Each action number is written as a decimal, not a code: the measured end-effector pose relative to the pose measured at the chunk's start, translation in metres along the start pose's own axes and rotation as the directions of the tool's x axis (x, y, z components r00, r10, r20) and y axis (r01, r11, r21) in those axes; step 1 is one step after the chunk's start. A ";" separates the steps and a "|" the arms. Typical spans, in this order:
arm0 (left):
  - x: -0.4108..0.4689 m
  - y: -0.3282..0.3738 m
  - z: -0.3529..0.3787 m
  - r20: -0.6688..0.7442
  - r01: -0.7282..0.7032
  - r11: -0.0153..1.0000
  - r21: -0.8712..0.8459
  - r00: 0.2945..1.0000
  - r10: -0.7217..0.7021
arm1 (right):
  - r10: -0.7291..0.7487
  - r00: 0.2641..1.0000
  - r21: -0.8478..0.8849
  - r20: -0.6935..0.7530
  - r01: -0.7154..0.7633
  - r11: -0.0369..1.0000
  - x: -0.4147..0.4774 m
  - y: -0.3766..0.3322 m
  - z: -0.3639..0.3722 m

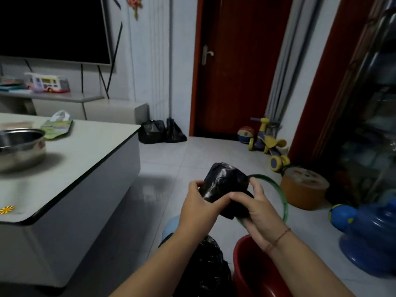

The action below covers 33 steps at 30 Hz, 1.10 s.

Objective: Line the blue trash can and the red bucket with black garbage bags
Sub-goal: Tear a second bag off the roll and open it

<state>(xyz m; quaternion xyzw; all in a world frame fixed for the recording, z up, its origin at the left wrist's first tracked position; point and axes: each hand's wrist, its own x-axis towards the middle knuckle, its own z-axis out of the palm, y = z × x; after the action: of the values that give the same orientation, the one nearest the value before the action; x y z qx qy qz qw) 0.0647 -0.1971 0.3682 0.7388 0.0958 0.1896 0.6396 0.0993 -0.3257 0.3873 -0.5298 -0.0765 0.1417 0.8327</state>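
Pale floor tiles [167, 168] run from a white table [85, 163] on my left to a red-brown door [235, 71] at the back. A steel pot [21, 146] sits on the table. Two filled black sacks [160, 131] lean at the wall beside the door.

I hold a black bag [225, 183] out in front of me at mid-height, above the floor, between both hands. My left hand [198, 202] pinches its left edge, with fingers curled over the top and thumb underneath. My right hand [256, 207] grips its lower right part, fingers wrapped behind and thumb across the front. The two thumbs come close together on the plastic.

The bag is a crumpled, folded bundle, not opened out. It is glossy and creased, and its upper end rises above my fingers.

Below my left forearm stands the can [171, 227]. Only a slice of its light blue rim shows, and a wrinkled black liner [205, 264] billows over its mouth. Just to the right of it, under my right wrist, is the bucket [246, 264], whose red inner wall is in view. Both stand on the floor close to me, well below the bundle.

A green hoop [278, 191] lies behind my right hand, and an orange stool [304, 189] stands past it.
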 end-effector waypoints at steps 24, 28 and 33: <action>-0.007 -0.040 0.048 0.370 0.481 0.753 -0.448 0.867 -0.333 | 0.091 0.985 0.229 0.149 -0.124 0.965 -0.001 -0.013 -0.057; 0.000 -0.043 0.042 0.379 0.522 0.656 -0.546 0.851 -0.362 | 0.025 0.999 0.291 0.037 -0.035 0.956 0.001 -0.029 -0.069; 0.005 -0.040 0.032 0.420 0.490 0.559 -0.669 0.870 -0.259 | -0.093 0.996 0.496 0.005 0.078 0.865 -0.002 -0.045 -0.090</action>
<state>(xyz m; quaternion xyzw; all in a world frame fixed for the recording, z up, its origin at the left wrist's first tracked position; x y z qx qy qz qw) 0.0863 -0.2172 0.3264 0.3829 0.0744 -0.0341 0.9202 0.1290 -0.4217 0.3900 -0.2926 -0.0729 0.1271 0.9449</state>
